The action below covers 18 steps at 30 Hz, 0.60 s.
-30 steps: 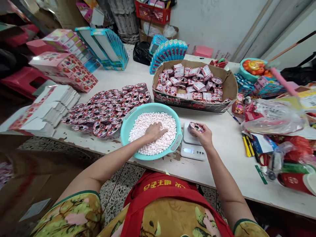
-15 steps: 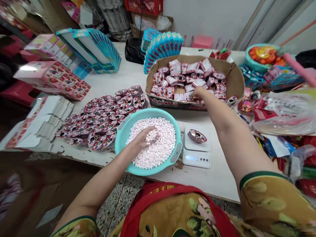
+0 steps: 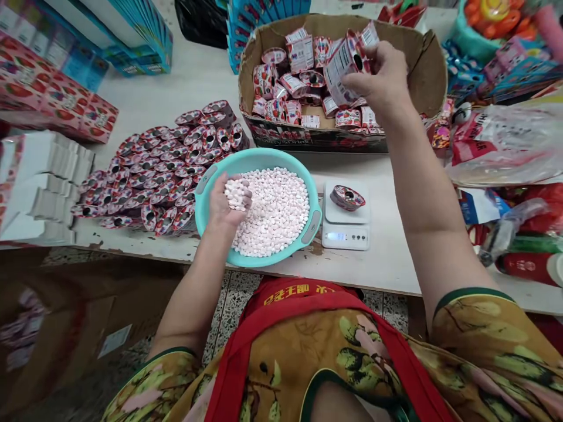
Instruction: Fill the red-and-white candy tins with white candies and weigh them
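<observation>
Printed packets (image 3: 145, 167) already stand massed on the desk (image 3: 387, 258), one sits on the scale (image 3: 345, 241), and loose ones remain in the carton (image 3: 426, 76), over which the right hand (image 3: 387, 73) grips another packet (image 3: 338, 75), while the left hand (image 3: 222, 205) cups white pellets (image 3: 237, 194) over the basin (image 3: 259, 153).

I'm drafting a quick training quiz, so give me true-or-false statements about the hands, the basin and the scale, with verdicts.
1. The left hand holds pale pellets at the basin. True.
2. A second packet rests on the scale. True.
3. The right hand is bare of anything. False: it holds a labelled packet at the cardboard box.
4. The basin stands right of the scale. False: it stands left of it.
</observation>
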Available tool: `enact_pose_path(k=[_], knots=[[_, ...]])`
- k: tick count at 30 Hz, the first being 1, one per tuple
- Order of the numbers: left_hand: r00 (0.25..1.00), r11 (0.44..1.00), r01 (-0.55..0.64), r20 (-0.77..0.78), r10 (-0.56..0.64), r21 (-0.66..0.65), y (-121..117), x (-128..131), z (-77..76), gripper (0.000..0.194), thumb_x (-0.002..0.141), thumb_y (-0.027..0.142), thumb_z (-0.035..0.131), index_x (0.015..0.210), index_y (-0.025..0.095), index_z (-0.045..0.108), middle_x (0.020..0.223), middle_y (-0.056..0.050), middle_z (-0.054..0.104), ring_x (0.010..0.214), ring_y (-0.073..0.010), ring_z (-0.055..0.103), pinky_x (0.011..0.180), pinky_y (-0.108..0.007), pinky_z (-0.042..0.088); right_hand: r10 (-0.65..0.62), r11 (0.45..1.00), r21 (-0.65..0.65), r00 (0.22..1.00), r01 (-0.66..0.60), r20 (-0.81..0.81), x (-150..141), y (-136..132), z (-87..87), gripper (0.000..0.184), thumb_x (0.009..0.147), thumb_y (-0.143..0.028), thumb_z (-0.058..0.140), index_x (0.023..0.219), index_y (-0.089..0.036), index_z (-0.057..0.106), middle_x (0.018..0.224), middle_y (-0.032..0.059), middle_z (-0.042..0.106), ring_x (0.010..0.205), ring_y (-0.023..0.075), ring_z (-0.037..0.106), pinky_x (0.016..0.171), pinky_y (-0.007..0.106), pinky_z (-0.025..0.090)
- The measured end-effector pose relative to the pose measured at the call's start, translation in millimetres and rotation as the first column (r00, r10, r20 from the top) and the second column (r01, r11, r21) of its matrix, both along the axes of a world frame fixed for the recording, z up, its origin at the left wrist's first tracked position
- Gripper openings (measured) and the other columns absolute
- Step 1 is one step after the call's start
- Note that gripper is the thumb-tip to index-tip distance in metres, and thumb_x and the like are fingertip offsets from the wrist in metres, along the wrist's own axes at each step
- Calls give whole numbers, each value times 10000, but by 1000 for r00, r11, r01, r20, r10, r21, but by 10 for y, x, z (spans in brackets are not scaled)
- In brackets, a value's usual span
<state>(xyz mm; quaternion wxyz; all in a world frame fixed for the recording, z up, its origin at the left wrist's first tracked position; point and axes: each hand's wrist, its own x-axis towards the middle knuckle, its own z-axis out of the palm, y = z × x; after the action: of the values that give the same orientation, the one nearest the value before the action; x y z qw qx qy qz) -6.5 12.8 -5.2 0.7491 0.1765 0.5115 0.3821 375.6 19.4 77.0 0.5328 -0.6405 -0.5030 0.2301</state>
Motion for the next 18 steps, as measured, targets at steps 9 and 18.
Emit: enact_pose_path(k=[9,18], knots=[[995,999,24,92,-28,41,-98,38,90,294,883,429,699,779,202,542,595,30,546,457,-62,506,376,-142,366,-12,997,67,978,27,-210,-1302,-1010,-392,696,844,-691,678,1332,-194,662,1327,88,697,1211,279,689,893,426,587],[998,871,-60,9,64,488,-165,280,594,441,867,642,697,847,211,606,635,13,546,592,-128,633,543,-233,508,288,949,-65,929,-310,-232,-2380,-1083,-841,426,682,-409,803,1040,-187,739,1007,51,762,915,215,696,856,340,554]])
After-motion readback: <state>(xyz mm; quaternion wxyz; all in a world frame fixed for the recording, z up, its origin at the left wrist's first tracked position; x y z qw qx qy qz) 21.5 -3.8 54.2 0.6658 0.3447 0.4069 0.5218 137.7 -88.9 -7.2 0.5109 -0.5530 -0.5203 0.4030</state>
